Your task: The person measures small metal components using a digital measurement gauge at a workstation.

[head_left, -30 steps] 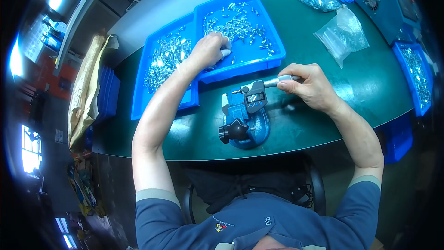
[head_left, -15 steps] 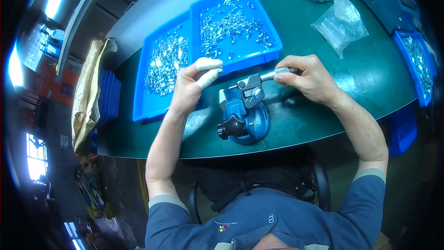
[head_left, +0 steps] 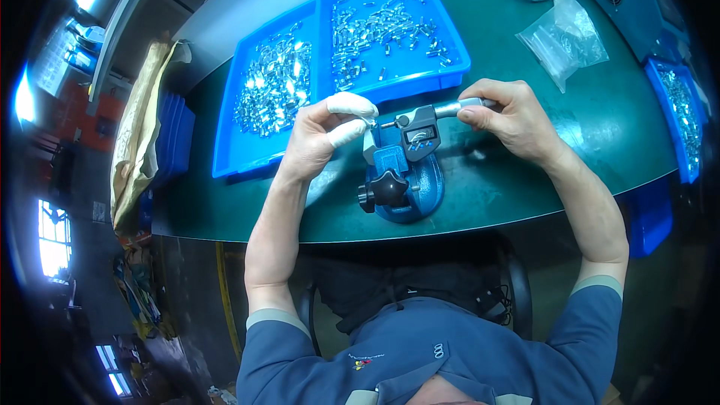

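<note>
A digital micrometer (head_left: pixel 421 137) is clamped in a blue stand (head_left: pixel 427 193) with a black star-shaped knob (head_left: pixel 390 189). My left hand (head_left: pixel 309 140), white covers on its thumb and forefinger, is pinched at the micrometer's measuring gap. A small shiny metal piece (head_left: pixel 370 122) shows between those fingertips, mostly hidden by them. Thumb and fingers of my right hand (head_left: pixel 517 116) are closed round the silver thimble (head_left: pixel 472 104) at the micrometer's right end.
Behind the micrometer, two blue trays (head_left: pixel 459 75) hold many small metal pieces. Clear plastic bags (head_left: pixel 564 41) lie at the far right of the green table (head_left: pixel 525 187). Another blue bin (head_left: pixel 660 67) of metal parts stands at the right edge. Stacked blue trays (head_left: pixel 174 139) are at the left.
My left hand has brought the small metal piece right, into the micrometer's gap. My right hand stays on the thimble. The whole view has shifted slightly.
</note>
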The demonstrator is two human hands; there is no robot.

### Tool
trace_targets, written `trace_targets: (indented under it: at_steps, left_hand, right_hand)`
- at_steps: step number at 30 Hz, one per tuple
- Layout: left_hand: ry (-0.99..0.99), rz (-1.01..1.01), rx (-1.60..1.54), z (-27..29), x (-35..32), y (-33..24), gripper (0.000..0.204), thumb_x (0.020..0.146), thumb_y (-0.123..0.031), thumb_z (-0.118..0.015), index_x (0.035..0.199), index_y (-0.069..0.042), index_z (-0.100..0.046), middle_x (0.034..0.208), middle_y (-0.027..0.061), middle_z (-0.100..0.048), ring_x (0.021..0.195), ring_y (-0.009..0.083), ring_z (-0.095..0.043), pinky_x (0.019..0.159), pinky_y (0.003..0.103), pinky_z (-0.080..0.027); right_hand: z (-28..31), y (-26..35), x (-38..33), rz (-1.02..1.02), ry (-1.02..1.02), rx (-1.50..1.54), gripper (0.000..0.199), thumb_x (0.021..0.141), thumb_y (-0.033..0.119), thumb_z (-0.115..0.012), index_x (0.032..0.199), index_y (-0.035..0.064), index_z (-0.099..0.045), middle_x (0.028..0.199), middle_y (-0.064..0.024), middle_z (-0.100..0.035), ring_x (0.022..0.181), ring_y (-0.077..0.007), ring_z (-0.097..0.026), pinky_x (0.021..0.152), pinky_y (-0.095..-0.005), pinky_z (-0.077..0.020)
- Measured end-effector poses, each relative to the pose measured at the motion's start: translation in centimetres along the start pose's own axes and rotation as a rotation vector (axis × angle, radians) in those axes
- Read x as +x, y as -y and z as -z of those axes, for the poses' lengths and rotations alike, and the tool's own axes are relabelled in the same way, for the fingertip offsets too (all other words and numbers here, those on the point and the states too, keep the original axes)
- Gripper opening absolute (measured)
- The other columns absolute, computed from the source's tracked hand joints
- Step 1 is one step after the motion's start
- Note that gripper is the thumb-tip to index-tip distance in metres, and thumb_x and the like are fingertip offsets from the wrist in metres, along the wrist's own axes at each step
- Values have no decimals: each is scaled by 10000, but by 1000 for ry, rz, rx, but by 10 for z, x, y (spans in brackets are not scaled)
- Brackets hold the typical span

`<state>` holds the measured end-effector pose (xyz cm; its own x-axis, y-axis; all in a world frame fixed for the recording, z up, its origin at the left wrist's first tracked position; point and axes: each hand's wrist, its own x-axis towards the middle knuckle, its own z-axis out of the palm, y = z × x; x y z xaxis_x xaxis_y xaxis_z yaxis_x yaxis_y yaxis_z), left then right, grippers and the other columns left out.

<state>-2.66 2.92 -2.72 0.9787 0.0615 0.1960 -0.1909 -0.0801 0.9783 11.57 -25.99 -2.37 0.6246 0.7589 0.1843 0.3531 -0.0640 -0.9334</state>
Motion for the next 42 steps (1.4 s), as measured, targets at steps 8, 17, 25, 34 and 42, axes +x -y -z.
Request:
trace_targets:
  at_steps: [8, 17, 25, 34, 42]
  left_hand:
    - [46, -22, 147, 5, 5, -3, 221, 843, 27, -712, 1041, -51, -772, 1098, 94, -715, 1051, 196, -660, 959, 345, -520]
    - [138, -50, 279, 9, 15, -17, 208, 835, -8, -722, 1031, -52, -777, 1077, 97, -705, 1032, 209, -656, 903, 343, -532]
    - [230, -75, 337, 14, 21, -23, 199, 831, -10, -745, 1021, -59, -777, 1057, 96, -701, 1021, 215, -667, 922, 354, -543]
    - [313, -94, 327, 16, 31, -24, 155, 841, -47, -754, 991, -70, -787, 1047, 90, -707, 1016, 215, -675, 932, 362, -552]
    - [289, -94, 365, 12, 30, -24, 147, 848, -65, -753, 990, -77, -789, 1043, 86, -705, 1013, 217, -675, 931, 360, -552]
  right_hand:
    - [0, 0, 0, 20, -1, -7, 211, 921, 177, -732, 998, -18, -705, 751, -20, -656, 697, -75, -594, 648, -239, -485]
    - [-1, 0, 0, 27, -7, -7, 211, 923, 181, -731, 994, -16, -707, 752, -25, -657, 692, -77, -595, 646, -239, -486]
    - [0, 0, 1, 19, 4, -3, 215, 924, 186, -729, 997, -15, -707, 752, -27, -656, 693, -79, -598, 646, -242, -488]
    - [-1, -1, 0, 37, -2, -16, 212, 929, 187, -723, 1001, -12, -705, 759, -28, -657, 695, -79, -602, 652, -241, -493]
    - [0, -1, 0, 33, -7, -43, 231, 936, 207, -720, 978, -19, -707, 742, -27, -648, 692, -91, -597, 643, -249, -485]
